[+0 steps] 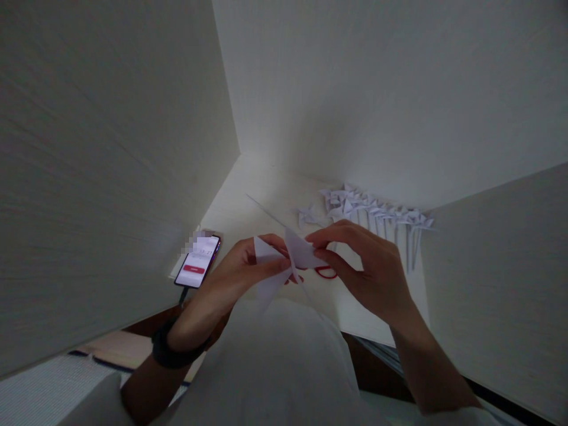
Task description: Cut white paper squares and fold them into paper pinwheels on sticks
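Between my hands is a white paper pinwheel [271, 278] with pointed, partly folded blades, held up over the desk close to my body. My left hand [255, 263] is closed on its middle, the thumb pressed on the paper and the fingers behind it. At the right, my right hand [361, 266] pinches the tip of one blade [302, 251] between thumb and forefinger. One thin pointed blade sticks up toward the far left. The red handle [326, 273] of what looks like scissors shows under my right hand, mostly hidden.
Several finished paper pinwheels on sticks [377, 210] lie in a row at the back right. A single pinwheel [307, 216] lies left of them. A lit phone [197, 260] with a cable rests at the left. Pale walls enclose the white desk [266, 189].
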`<action>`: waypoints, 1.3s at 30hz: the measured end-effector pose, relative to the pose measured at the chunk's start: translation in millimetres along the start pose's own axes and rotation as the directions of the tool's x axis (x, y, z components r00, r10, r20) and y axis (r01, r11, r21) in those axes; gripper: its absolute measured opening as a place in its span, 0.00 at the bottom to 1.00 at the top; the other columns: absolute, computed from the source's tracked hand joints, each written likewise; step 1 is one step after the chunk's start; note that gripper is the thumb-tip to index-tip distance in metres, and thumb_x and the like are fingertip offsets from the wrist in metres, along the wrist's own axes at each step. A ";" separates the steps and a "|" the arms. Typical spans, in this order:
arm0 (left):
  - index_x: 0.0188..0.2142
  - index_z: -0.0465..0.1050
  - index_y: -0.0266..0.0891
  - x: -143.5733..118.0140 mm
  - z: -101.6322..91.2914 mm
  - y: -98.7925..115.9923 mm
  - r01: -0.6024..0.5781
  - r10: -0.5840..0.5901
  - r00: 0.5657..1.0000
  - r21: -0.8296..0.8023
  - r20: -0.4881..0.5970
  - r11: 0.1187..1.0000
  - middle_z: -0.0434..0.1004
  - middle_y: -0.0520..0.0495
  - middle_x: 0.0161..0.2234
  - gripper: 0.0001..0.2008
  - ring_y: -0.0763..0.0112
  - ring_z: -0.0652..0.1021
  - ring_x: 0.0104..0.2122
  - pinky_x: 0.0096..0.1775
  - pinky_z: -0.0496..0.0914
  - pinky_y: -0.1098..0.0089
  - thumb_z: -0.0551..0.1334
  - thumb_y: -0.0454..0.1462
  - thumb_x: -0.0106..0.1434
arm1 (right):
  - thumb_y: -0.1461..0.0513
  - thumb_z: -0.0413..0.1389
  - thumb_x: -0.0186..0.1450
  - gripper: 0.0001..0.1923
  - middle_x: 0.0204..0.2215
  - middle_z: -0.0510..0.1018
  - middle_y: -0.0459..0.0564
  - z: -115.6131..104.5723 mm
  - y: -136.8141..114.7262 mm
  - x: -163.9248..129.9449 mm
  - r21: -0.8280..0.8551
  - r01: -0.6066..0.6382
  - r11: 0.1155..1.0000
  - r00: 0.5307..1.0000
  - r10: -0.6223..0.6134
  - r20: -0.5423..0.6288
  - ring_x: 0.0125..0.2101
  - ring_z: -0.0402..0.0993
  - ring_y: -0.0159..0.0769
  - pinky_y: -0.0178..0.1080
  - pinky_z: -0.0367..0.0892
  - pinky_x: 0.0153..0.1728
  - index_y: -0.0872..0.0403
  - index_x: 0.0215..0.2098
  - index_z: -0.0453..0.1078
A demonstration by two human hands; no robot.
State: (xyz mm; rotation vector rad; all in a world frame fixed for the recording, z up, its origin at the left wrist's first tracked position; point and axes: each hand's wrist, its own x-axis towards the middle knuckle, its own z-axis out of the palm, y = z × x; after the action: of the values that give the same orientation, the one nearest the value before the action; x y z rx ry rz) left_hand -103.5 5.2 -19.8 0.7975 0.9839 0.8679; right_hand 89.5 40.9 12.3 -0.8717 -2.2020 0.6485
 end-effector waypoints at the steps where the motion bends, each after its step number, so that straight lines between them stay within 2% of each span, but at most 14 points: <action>1: 0.34 0.77 0.38 1.7 0.4 -0.3 -0.016 0.016 0.999 0.011 -0.028 1.000 0.81 0.50 0.30 0.05 0.69 0.80 0.31 0.37 0.70 0.70 0.66 0.36 0.58 | 0.69 0.55 0.66 0.07 0.33 0.77 0.47 1.4 -0.3 -0.4 -0.027 0.006 1.000 1.000 -0.006 -0.014 0.34 0.74 0.32 0.35 0.69 0.35 0.53 0.40 0.71; 5: 0.34 0.76 0.39 4.8 1.1 -2.6 -0.061 0.064 0.996 0.055 -0.062 0.997 0.80 0.51 0.31 0.06 0.68 0.79 0.34 0.38 0.70 0.70 0.68 0.37 0.56 | 0.65 0.57 0.65 0.01 0.34 0.75 0.51 6.7 -1.1 -0.8 -0.152 0.049 0.987 0.997 -0.057 -0.052 0.35 0.72 0.36 0.38 0.68 0.34 0.53 0.36 0.71; 7: 0.35 0.76 0.39 4.6 0.6 -3.8 -0.050 0.052 0.998 0.061 -0.037 0.997 0.81 0.50 0.32 0.07 0.67 0.80 0.35 0.40 0.71 0.69 0.67 0.37 0.57 | 0.66 0.56 0.66 0.04 0.32 0.74 0.51 8.2 -2.1 -0.9 -0.191 0.033 0.981 0.996 -0.047 -0.070 0.33 0.72 0.35 0.36 0.68 0.31 0.53 0.33 0.72; 12: 0.37 0.76 0.39 3.8 -1.3 -3.9 -0.016 0.016 0.999 0.001 0.043 1.000 0.82 0.50 0.33 0.08 0.67 0.81 0.35 0.40 0.72 0.68 0.67 0.36 0.57 | 0.68 0.57 0.65 0.05 0.29 0.76 0.47 7.3 -6.9 -1.5 -0.183 -0.054 0.982 0.995 0.038 -0.091 0.31 0.73 0.31 0.32 0.67 0.30 0.53 0.36 0.73; 17: 0.36 0.76 0.38 4.2 -0.2 -0.2 0.024 -0.023 0.999 -0.030 0.039 0.999 0.81 0.49 0.34 0.08 0.66 0.80 0.35 0.41 0.72 0.66 0.68 0.36 0.56 | 0.68 0.55 0.66 0.06 0.27 0.78 0.46 4.8 -8.5 -2.9 -0.149 0.020 0.989 0.994 -0.035 -0.099 0.28 0.74 0.30 0.33 0.68 0.30 0.53 0.34 0.72; 20: 0.37 0.75 0.38 2.4 2.9 1.7 0.043 -0.042 0.999 -0.052 0.025 0.998 0.80 0.49 0.32 0.10 0.66 0.80 0.34 0.40 0.72 0.67 0.69 0.36 0.54 | 0.69 0.55 0.65 0.08 0.33 0.78 0.49 3.3 -5.3 -3.6 -0.144 0.072 0.987 0.990 -0.089 -0.111 0.34 0.74 0.33 0.36 0.68 0.33 0.51 0.32 0.72; 23: 0.38 0.75 0.39 -1.8 9.1 3.9 0.040 -0.047 0.996 -0.097 -0.072 0.994 0.80 0.51 0.31 0.10 0.69 0.78 0.30 0.35 0.70 0.70 0.68 0.35 0.54 | 0.67 0.57 0.64 0.07 0.38 0.75 0.49 0.3 0.6 -5.2 -0.182 0.114 0.977 0.978 -0.142 -0.151 0.40 0.72 0.38 0.41 0.67 0.37 0.48 0.30 0.73; 26: 0.36 0.75 0.39 -5.0 15.3 6.4 -0.014 -0.007 0.985 -0.123 -0.171 0.992 0.79 0.52 0.30 0.08 0.71 0.76 0.29 0.33 0.69 0.72 0.68 0.34 0.54 | 0.66 0.58 0.64 0.06 0.36 0.75 0.47 -3.8 5.7 -8.0 -0.152 0.158 0.976 0.979 -0.175 -0.107 0.36 0.71 0.36 0.42 0.65 0.37 0.48 0.33 0.72; 28: 0.35 0.76 0.39 -4.7 16.9 6.8 -0.040 0.018 0.981 -0.110 -0.192 0.993 0.78 0.52 0.31 0.08 0.71 0.76 0.30 0.33 0.69 0.73 0.67 0.34 0.54 | 0.66 0.57 0.66 0.05 0.35 0.77 0.45 -5.8 6.8 -9.9 -0.136 0.200 0.970 0.976 -0.209 -0.057 0.34 0.72 0.35 0.42 0.62 0.37 0.49 0.35 0.71; 30: 0.35 0.76 0.38 -2.7 15.7 5.6 -0.050 0.032 0.981 -0.087 -0.191 0.995 0.78 0.52 0.31 0.07 0.71 0.76 0.30 0.32 0.68 0.73 0.67 0.33 0.54 | 0.66 0.56 0.66 0.05 0.35 0.78 0.45 -6.6 6.3 -11.3 -0.190 0.213 0.958 0.973 -0.225 -0.046 0.34 0.72 0.35 0.43 0.59 0.38 0.49 0.35 0.70; 33: 0.33 0.75 0.38 1.1 10.6 2.4 -0.043 0.038 0.986 -0.026 -0.162 0.999 0.77 0.52 0.29 0.05 0.72 0.75 0.28 0.32 0.68 0.73 0.66 0.34 0.55 | 0.65 0.56 0.66 0.04 0.38 0.77 0.46 -5.4 5.5 -11.8 -0.299 0.158 0.941 0.984 -0.176 -0.036 0.37 0.70 0.38 0.44 0.57 0.39 0.48 0.36 0.69; 35: 0.32 0.75 0.37 2.3 7.2 1.4 -0.031 0.035 0.989 0.034 -0.142 0.999 0.77 0.52 0.27 0.04 0.72 0.75 0.27 0.32 0.68 0.73 0.66 0.35 0.56 | 0.62 0.58 0.65 0.04 0.40 0.74 0.49 -3.7 5.9 -10.7 -0.312 0.110 0.944 0.994 -0.113 0.007 0.40 0.68 0.40 0.44 0.57 0.40 0.49 0.38 0.68; 37: 0.32 0.75 0.37 2.1 4.9 1.8 -0.031 0.040 0.991 0.075 -0.126 0.997 0.78 0.52 0.26 0.05 0.72 0.76 0.27 0.33 0.68 0.72 0.66 0.37 0.56 | 0.59 0.60 0.63 0.08 0.40 0.72 0.52 -1.7 6.4 -9.1 -0.298 0.083 0.951 0.996 -0.070 0.054 0.42 0.66 0.43 0.45 0.57 0.41 0.51 0.40 0.68; 39: 0.35 0.76 0.38 1.1 3.9 2.5 -0.044 0.052 0.993 0.076 -0.107 0.996 0.79 0.51 0.27 0.07 0.70 0.77 0.29 0.34 0.69 0.72 0.66 0.38 0.57 | 0.60 0.61 0.62 0.08 0.44 0.70 0.54 0.1 6.0 -7.6 -0.313 0.067 0.947 0.997 -0.049 0.064 0.45 0.64 0.45 0.46 0.56 0.43 0.52 0.39 0.69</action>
State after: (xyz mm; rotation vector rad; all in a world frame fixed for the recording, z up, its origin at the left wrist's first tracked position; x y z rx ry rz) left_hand -100.2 6.6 -16.6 0.8461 1.1011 0.9286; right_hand 95.9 39.3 5.3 -0.9514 -2.4126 0.2974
